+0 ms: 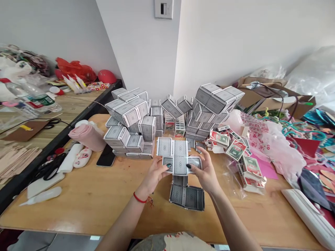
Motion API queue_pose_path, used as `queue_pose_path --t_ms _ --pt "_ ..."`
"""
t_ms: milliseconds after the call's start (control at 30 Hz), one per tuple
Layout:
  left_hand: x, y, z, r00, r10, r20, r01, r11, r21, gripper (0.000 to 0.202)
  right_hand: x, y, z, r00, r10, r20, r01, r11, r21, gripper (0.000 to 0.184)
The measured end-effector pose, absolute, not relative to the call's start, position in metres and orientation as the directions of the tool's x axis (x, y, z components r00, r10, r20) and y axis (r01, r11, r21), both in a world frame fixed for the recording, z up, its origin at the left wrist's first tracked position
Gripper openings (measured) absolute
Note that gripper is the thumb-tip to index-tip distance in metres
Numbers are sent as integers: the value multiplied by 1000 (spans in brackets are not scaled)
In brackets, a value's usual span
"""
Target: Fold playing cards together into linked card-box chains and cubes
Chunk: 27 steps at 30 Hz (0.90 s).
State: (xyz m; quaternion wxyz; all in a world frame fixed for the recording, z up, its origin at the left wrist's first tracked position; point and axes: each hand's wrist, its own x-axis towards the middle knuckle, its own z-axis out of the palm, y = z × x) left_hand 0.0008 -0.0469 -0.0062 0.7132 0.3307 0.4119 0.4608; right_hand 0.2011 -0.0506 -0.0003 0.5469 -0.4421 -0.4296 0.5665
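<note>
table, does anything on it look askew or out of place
Yes: the red-and-green card boxes beyond the right hand lie in a jumbled heap, overlapping and tilted at different angles. They look untidy compared with the stacked grey-patterned card blocks on the left.

Left hand (155, 171): fingers mostly hidden behind cards (180, 150). Green label (46, 100) too small to read. Clear bag (312, 75) cut off, right edge.

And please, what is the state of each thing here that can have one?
Card piece: held between left hand and right hand
Card blocks: stacked
Phone: lying flat, screen dark
Pink cloth: rolled up
Squeeze bottle: on its side
Green-red boxes: heaped loosely
Red bag: crumpled
</note>
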Motion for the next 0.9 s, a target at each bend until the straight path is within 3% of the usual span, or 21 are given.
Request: queue_pose_path --t_ms 100,367,600,733,800,900 --pt "2 -41 -4 367 880 -302 -442 451 775 24 201 -50 0 -74 997 -4 -184 -17 -983 64" --pt "1 -33 4 372 863 -343 -410 484 773 26 205 -50 1 -159 987 8 -96 -8 -995 55" --pt "-1 -30 -2 468 793 -391 -368 577 729 37 203 -51 6 -143 987 78 133 97 -986 51" --pt "4 -28 -6 415 820 -395 -388 552 738 41 200 -53 15 -130 985 111 227 138 -964 51" --pt "7 -28 -8 368 846 -386 -395 519 758 41 199 -53 17 -124 985 118 227 144 -963 52" --pt "8 -28 -10 310 893 -328 -405 436 804 39 200 -50 17 -101 994 37 80 45 -996 58"
